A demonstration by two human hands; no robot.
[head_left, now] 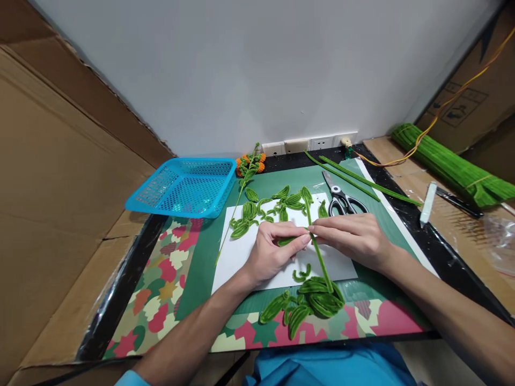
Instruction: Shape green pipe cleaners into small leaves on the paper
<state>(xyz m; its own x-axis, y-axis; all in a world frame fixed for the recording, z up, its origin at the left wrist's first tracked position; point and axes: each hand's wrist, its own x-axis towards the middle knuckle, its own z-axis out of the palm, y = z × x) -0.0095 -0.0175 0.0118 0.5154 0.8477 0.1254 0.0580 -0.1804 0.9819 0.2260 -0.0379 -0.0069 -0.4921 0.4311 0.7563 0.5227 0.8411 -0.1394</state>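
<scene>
My left hand [277, 247] pinches a green pipe-cleaner leaf [286, 242] beside a long green pipe-cleaner stem [320, 261]. Closed on that stem is my right hand [354, 236], its fingertips meeting those of the left. The stem runs upright between both hands, with a leaf [306, 194] at its top end. More fuzzy leaves [249, 210] lie on the white paper [233, 268] behind the hands. A pile of leaves [321, 296] sits near the table's front edge, under the stem's lower end. Fingers hide the exact joint between leaf and stem.
Black-handled scissors [341, 201] and loose green pipe cleaners [362, 179] lie back right. A blue plastic basket [183, 209] stands back left, beside an orange-flowered stem [245, 177]. A bundle of green pipe cleaners [450, 161] and a white-handled tool [428, 205] are at right.
</scene>
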